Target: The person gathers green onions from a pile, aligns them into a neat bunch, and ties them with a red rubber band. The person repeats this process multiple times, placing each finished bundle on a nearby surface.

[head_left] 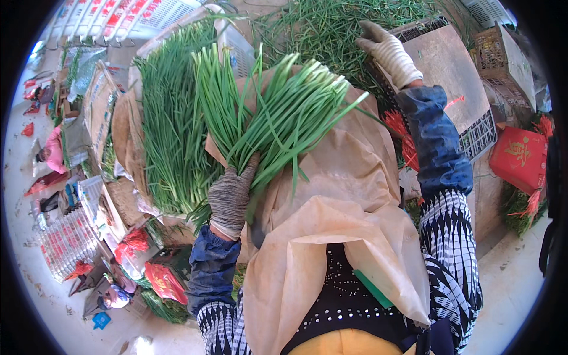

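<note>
My left hand (230, 195), in a grey knit glove, grips a bunch of long green chives (288, 115). The bunch fans out in two parts, its pale cut ends pointing away from me, above the tan plastic sheet (346, 164) on my lap. My right hand (384, 51), in a whitish, soiled glove, reaches out at the upper right with thumb and fingers apart. Nothing shows in it. It is over the edge of a heap of loose green leaves (310, 31), next to a board (437, 71) on a black plastic crate (479, 133).
A white plastic crate (233, 49) full of laid chives (171, 120) stands at my left. Red plastic strands (404, 137) hang beside the black crate. A red box (519, 157) sits farther right. Two people (54, 151) are among crates and sacks at far left.
</note>
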A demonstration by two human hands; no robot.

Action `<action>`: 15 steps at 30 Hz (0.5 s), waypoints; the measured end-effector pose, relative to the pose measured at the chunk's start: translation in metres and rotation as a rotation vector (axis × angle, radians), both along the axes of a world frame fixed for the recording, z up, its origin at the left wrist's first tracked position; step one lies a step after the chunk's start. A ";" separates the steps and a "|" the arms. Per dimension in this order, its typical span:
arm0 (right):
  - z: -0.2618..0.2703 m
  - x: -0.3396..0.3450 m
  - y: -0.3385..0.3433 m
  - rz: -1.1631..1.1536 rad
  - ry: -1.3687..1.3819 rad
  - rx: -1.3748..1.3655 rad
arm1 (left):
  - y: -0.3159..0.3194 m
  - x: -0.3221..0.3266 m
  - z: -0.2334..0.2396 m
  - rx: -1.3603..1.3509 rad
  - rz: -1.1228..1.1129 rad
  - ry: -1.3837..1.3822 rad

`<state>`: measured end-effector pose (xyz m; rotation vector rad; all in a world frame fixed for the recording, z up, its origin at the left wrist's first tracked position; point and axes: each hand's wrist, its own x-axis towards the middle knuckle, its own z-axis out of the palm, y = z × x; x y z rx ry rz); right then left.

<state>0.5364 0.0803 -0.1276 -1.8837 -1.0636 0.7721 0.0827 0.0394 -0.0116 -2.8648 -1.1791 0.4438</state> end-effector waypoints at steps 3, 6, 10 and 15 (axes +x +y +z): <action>0.034 -0.008 -0.019 0.005 0.307 0.206 | -0.011 -0.007 -0.010 -0.027 0.039 0.019; 0.068 -0.026 -0.032 0.123 0.335 0.190 | -0.014 -0.007 -0.016 0.019 0.015 -0.028; 0.080 -0.074 -0.027 0.394 0.102 0.189 | -0.017 -0.007 -0.020 0.056 -0.006 -0.114; 0.077 -0.099 -0.002 0.365 -0.069 0.264 | -0.022 -0.011 -0.017 -0.009 0.018 -0.108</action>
